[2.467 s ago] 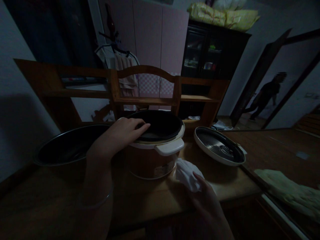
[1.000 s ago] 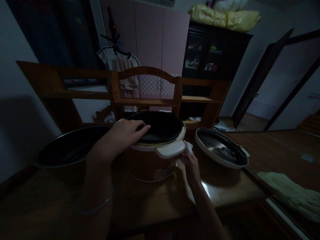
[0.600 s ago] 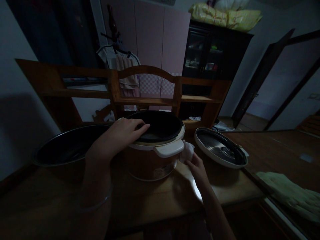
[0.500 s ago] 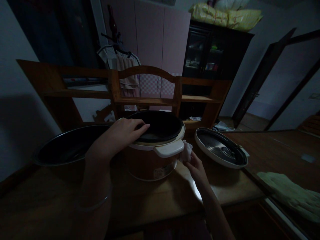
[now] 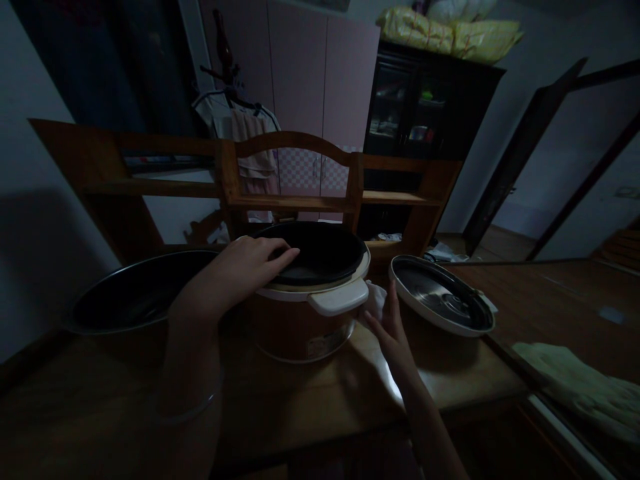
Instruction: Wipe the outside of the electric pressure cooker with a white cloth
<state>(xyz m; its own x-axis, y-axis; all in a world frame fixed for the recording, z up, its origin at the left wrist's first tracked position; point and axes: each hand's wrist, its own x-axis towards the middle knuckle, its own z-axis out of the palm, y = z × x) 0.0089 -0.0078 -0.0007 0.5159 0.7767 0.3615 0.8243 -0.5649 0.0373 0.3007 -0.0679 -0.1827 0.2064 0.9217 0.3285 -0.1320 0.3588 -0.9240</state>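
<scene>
A round rice cooker (image 5: 285, 320) with a brown body, white rim and white front handle (image 5: 340, 298) stands upright on the wooden desk. Its dark inner pot (image 5: 325, 250) sits inside. My left hand (image 5: 245, 263) is closed over the cooker's left rim, thumb reaching across the pot opening; the other fingertips are hidden. My right hand (image 5: 393, 327) holds a crumpled white cloth or tissue (image 5: 376, 301) against the cooker's right side, beside the handle. Its thumb and a raised finger show around the white piece.
A wide dark basin (image 5: 120, 293) stands at the left behind my forearm. To the right, the detached cooker lid (image 5: 445, 300) lies inner side up. A wooden shelf rack (image 5: 295, 200) rises behind the cooker. Pale green fabric (image 5: 575, 387) lies at lower right.
My right hand has shifted slightly, and one finger now points up beside the white cloth or tissue. My left hand and the cooker stay where they were.
</scene>
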